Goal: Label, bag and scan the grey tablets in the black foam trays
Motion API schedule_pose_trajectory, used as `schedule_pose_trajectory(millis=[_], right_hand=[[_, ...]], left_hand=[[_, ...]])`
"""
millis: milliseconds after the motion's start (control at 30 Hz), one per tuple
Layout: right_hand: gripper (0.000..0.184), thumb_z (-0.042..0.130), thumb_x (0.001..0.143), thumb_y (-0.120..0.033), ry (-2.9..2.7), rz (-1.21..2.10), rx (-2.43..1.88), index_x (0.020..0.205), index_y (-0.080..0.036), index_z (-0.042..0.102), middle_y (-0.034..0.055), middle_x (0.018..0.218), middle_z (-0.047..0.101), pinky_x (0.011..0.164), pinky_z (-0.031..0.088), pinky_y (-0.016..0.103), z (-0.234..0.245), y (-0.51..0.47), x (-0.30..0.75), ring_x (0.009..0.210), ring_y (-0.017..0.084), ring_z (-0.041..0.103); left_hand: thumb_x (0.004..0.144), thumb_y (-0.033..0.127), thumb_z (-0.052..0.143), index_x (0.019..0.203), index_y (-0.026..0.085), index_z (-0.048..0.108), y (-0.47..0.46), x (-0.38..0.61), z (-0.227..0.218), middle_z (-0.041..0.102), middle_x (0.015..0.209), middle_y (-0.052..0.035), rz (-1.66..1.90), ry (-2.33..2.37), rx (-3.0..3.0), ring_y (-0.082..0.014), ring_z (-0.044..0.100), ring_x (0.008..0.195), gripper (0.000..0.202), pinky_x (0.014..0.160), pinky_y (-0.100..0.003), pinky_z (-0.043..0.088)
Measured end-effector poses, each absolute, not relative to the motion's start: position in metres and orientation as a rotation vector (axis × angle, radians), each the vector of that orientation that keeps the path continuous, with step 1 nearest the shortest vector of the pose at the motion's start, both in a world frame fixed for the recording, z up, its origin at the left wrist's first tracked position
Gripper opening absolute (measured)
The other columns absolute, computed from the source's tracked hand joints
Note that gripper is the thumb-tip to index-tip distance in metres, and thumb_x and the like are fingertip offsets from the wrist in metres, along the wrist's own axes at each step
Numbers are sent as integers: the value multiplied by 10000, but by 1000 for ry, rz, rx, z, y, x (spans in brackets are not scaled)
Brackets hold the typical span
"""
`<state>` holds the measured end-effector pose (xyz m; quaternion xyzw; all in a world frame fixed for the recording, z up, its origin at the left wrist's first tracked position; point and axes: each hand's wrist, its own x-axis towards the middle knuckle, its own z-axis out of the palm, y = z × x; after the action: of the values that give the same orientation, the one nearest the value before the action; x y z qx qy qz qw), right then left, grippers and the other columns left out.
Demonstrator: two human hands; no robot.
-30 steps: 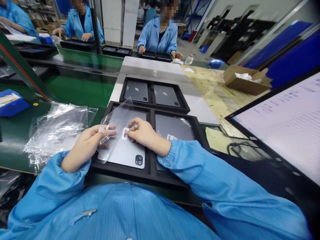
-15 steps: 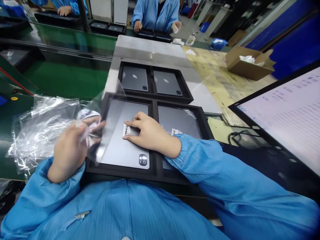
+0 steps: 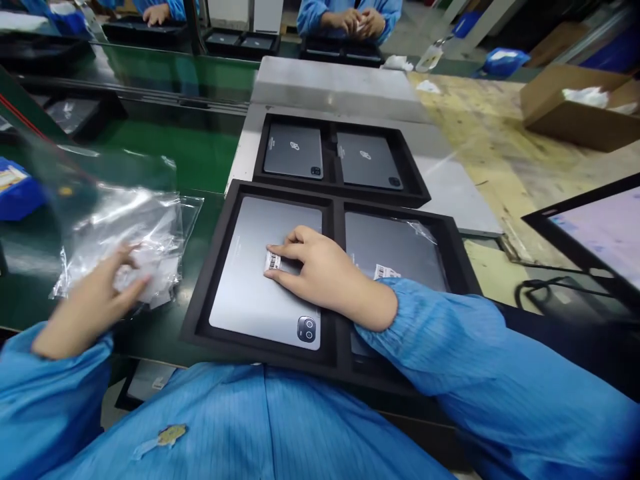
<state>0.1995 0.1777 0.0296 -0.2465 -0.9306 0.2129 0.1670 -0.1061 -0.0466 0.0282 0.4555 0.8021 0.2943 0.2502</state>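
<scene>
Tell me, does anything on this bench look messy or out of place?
Mostly tidy. The one untidy spot is a loose heap of crumpled clear plastic film on the green belt, under the left hand. The right hand presses a barcode label sitting slightly askew on the tablet.

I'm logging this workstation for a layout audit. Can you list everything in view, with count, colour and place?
near tray: 1, black, in front of the person, holds two tablets
near tablets: 2, grey, back up, the left one bare, the right one under film
barcode label: 1, white, on the left near tablet
far tray: 1, black, behind the near tray
far tablets: 2, grey, in the far tray
plastic films: a pile, clear, on the green belt at left
cardboard box: 1, brown, far right
monitor: 1, black frame, right edge
co-workers' hands: across the belt
left hand: on the plastic films
right hand: fingers at the barcode label
</scene>
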Motion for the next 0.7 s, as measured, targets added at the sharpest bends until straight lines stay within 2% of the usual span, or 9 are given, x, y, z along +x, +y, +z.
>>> schedule_pose_trajectory(millis=[67,100,167,267,333,433,533,633,700], right_hand=[[384,762,883,-378,-2644,606,-703,1217,-189,784,89,1044,637,901,574,407,29,177,197,921,232,664],[371,755,888,-373,-2640,610,-700,1208,-188,787,92,1044,646,899,574,405,29,177,196,919,234,668],[344,747,893,-363,-2617,631,-673,1185,-188,795,98,1043,666,898,571,399,28,178,194,914,235,676],[309,757,875,-353,-2543,636,-646,1128,-185,812,97,1003,699,869,568,379,30,187,196,898,238,687],[297,748,868,-364,-2461,570,-680,1095,-185,820,94,975,713,826,565,370,35,200,203,873,239,687],[334,713,873,-434,-2326,409,-784,1066,-185,824,94,930,714,759,550,375,44,226,219,790,234,666],[386,682,870,-506,-2265,305,-891,1035,-188,826,86,861,705,710,529,382,52,249,235,727,235,642],[393,664,874,-516,-2259,277,-953,1016,-187,826,83,823,702,690,520,381,54,262,243,712,240,642],[367,678,873,-481,-2271,280,-963,1016,-178,826,88,830,710,714,527,385,54,263,241,735,245,656]], left_hand=[[880,604,578,1377,163,546,-39,-107,17,513,1541,-162,476,2296,1345,-497,349,1482,666,1174,-756,199],[900,565,533,1457,123,470,-34,-106,18,407,1609,-214,383,2314,1367,-491,279,1520,713,1186,-756,166],[951,476,436,1538,78,351,-20,-96,33,331,1645,-233,426,2334,1406,-423,294,1535,714,1223,-654,245],[991,483,447,1337,149,566,9,-55,73,630,1386,-138,676,2287,1787,-304,580,1303,495,1141,-457,434],[1008,412,473,1125,178,666,38,-16,88,725,1129,-98,466,1857,2217,-266,672,1077,325,987,-399,516],[1011,328,545,1207,156,659,88,33,78,708,1243,-115,119,1198,2573,-252,644,1180,285,1005,-359,504],[1029,354,529,1209,154,662,130,57,52,664,1341,-133,-28,985,2782,-256,619,1241,300,1012,-387,497],[1061,382,439,973,183,704,150,62,41,727,1098,-121,-49,884,2947,-231,680,1009,343,943,-381,505],[1059,395,437,818,189,675,151,56,48,728,943,-108,110,881,3027,-218,676,879,397,884,-379,508]])
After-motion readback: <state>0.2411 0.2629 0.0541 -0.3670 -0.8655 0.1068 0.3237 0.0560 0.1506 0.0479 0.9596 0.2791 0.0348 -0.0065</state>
